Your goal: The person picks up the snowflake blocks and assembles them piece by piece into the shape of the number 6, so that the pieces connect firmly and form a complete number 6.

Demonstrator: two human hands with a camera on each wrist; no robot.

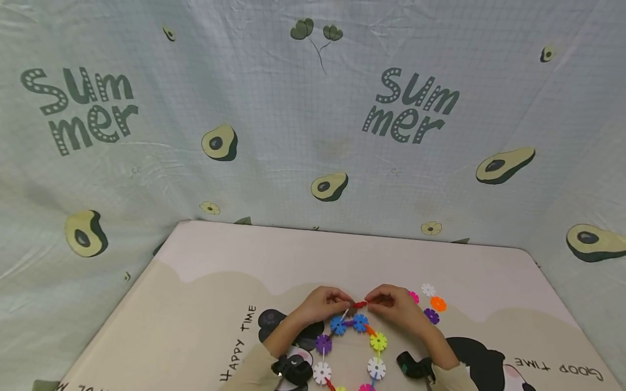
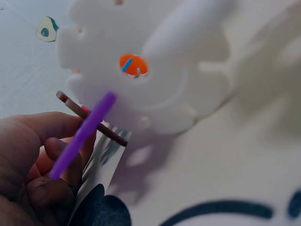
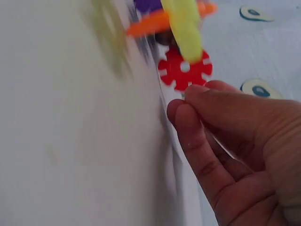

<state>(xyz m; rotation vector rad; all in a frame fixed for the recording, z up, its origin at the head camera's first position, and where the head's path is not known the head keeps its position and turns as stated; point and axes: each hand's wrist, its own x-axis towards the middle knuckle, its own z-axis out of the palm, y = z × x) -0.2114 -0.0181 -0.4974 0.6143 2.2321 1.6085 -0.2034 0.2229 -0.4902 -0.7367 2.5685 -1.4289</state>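
A ring of interlocking notched plastic discs, among them a blue disc [image 1: 338,325], a yellow disc [image 1: 378,341] and a white disc [image 1: 322,372], runs from between the forearms past the lower frame edge. At its far end, my right hand [image 1: 396,307] pinches a red notched disc [image 3: 185,68] between thumb and fingertips. Close beside it, my left hand [image 1: 323,305] grips a brown notched disc [image 2: 70,104], seen edge-on in the left wrist view. A purple disc [image 2: 84,134] crosses in front of those fingers. Where red and brown discs meet is too small to tell.
Loose discs lie beyond the right hand: white [image 1: 427,289], orange [image 1: 438,303], purple [image 1: 431,316] and a partly hidden pink one [image 1: 413,296]. The printed tabletop [image 1: 195,315] ends at a patterned cloth wall [image 1: 274,108]. Each wrist wears a black camera [image 1: 413,365].
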